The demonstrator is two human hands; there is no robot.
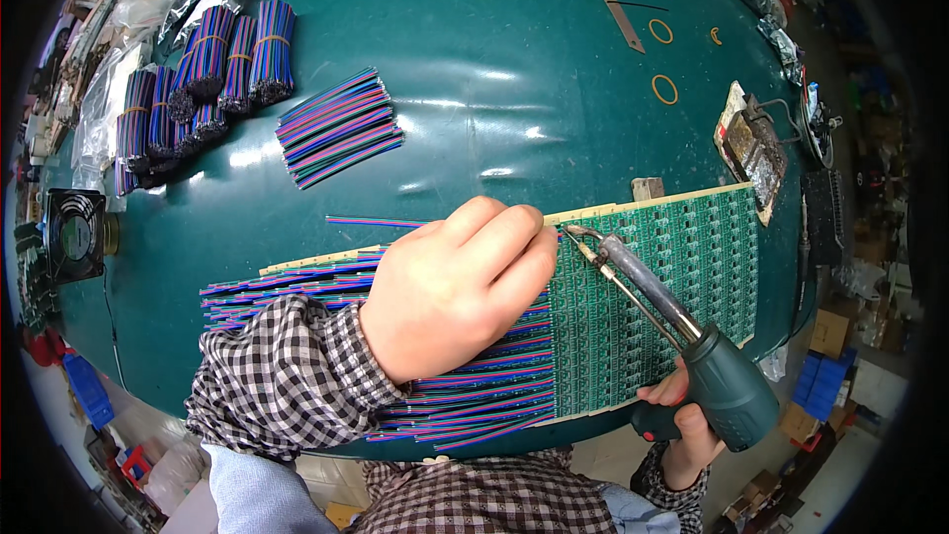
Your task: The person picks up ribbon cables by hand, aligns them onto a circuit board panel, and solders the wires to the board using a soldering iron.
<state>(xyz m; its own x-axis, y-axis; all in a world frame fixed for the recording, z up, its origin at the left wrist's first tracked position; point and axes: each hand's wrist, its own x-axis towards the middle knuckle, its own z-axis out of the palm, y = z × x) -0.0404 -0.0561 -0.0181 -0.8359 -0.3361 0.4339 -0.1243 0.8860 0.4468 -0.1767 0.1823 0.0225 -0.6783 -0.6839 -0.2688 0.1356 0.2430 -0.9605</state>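
Note:
My left hand is closed in a pinch at the upper edge of a green circuit board panel. A striped ribbon wire runs left from behind its knuckles; the fingertips hide its other end. My right hand grips the dark green handle of a soldering gun. The gun's bent tip and a thin feed tube reach the board right beside the left fingertips. Many striped wires fan out leftward from the panel's left part, partly under my left forearm.
A loose stack of cut ribbon wires lies on the green table, with banded wire bundles farther left. A small fan stands at the left edge. Far right are a blade, rubber bands and a stained soldering stand.

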